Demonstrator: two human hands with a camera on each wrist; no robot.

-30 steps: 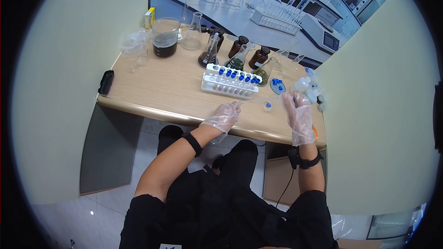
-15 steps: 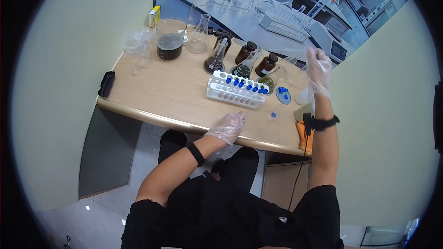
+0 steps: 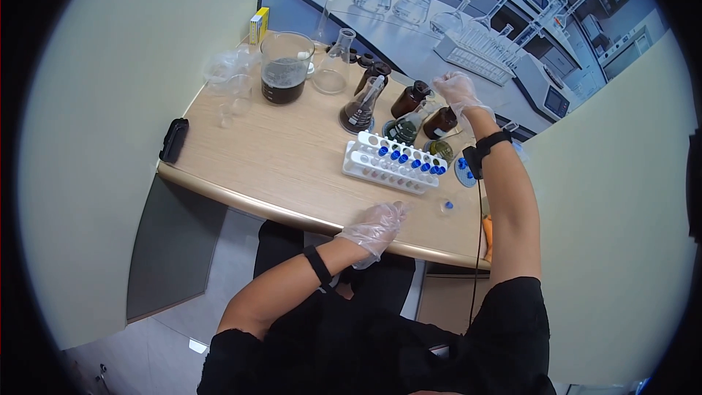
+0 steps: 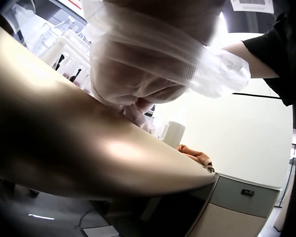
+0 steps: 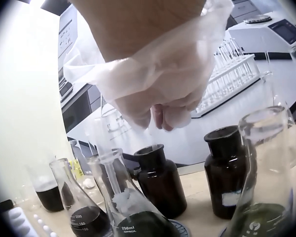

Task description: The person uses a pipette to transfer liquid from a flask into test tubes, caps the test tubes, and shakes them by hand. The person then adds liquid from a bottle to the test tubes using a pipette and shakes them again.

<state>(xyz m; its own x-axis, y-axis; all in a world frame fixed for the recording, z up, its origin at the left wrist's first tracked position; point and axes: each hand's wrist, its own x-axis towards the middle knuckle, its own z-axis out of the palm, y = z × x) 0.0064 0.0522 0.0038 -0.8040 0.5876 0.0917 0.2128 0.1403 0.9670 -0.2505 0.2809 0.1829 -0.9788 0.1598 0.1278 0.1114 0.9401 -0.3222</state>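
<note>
My gloved left hand (image 3: 376,225) is by the table's front edge, fingers curled and pinching a small clear object mostly hidden by the glove; I cannot tell its kind. My gloved right hand (image 3: 455,91) reaches over the brown bottles at the back, pinching a thin clear dropper whose outline is faint. Below its fingertips in the right wrist view stand a brown bottle (image 5: 160,185) and a conical flask of dark green liquid (image 5: 143,224). Between the hands is a white rack (image 3: 391,168) of blue-capped tubes. A loose blue cap (image 3: 449,205) lies right of the left hand.
A beaker of dark liquid (image 3: 284,88) and a conical flask (image 3: 331,77) stand at the back left. The dark-liquid flask (image 3: 358,113) is behind the rack. Several blue caps lie in a dish (image 3: 466,175) under the right forearm. An orange cloth (image 3: 488,238) lies at the right edge.
My right hand lifts away from near the left hand with the dropper, then swings left over the brown bottles. The left hand stays by the front edge. The head view shifts slightly.
</note>
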